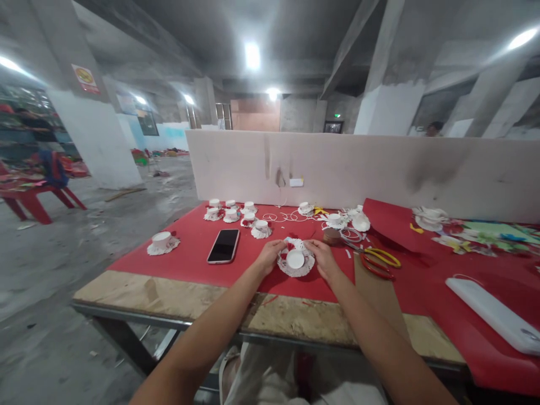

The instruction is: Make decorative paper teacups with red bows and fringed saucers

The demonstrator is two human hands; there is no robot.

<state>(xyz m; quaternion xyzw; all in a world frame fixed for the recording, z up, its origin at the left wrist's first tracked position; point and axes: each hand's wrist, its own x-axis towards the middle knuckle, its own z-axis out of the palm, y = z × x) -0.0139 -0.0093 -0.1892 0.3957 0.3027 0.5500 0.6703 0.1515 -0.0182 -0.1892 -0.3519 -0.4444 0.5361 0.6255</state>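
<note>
Both of my hands meet over a small white paper cup craft (295,260) with a frilled paper saucer, lying on the red sheet (194,247) that covers the table. My left hand (269,256) pinches its left rim with fingers closed. On the right rim, my right hand (322,257) grips the same piece. A bit of red trim shows at the craft's back edge.
A black phone (223,246) lies left of my hands. Several finished cup crafts (231,214) stand at the back, one alone (162,242) at far left. Scissors (377,260) with red and yellow handles, brown cardboard (379,298) and a white flat case (493,315) lie to the right. A white partition board (379,169) closes the table's far side.
</note>
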